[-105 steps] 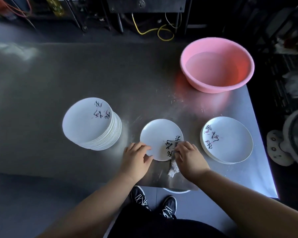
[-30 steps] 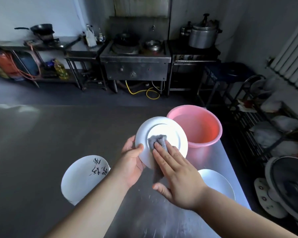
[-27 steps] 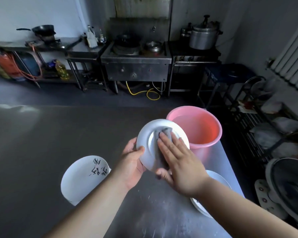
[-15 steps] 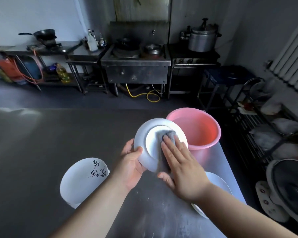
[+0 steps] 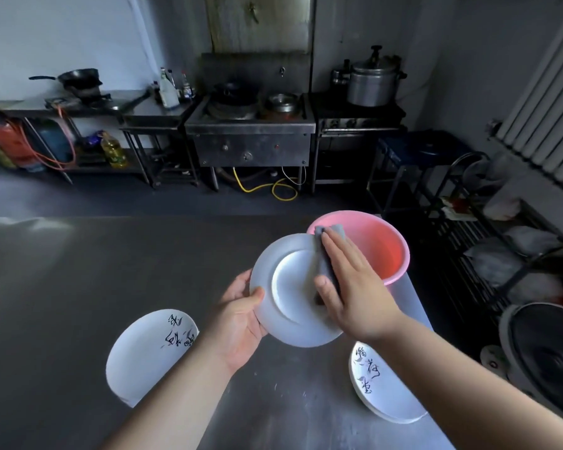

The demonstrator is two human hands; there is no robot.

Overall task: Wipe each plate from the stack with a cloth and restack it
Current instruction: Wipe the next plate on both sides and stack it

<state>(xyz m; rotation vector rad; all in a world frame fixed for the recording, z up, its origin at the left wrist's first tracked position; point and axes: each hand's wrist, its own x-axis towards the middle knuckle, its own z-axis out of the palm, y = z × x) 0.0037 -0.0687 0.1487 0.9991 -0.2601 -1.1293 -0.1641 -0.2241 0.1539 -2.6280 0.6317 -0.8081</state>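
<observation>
Above the table (image 5: pixel 78 287), the left hand (image 5: pixel 238 323) holds a white plate (image 5: pixel 290 297) tilted up, its underside facing the camera, thumb over the left rim and fingers (image 5: pixel 238 282) behind. The right hand (image 5: pixel 351 287) lies flat, fingers (image 5: pixel 335 245) straight and close together, pressing a grey cloth (image 5: pixel 325 254) against the plate's upper right edge; the cloth's long axis runs up toward the pink basin (image 5: pixel 387 248). One stack (image 5: pixel 147 355) sits lower left, another stack (image 5: pixel 381 384) lower right.
</observation>
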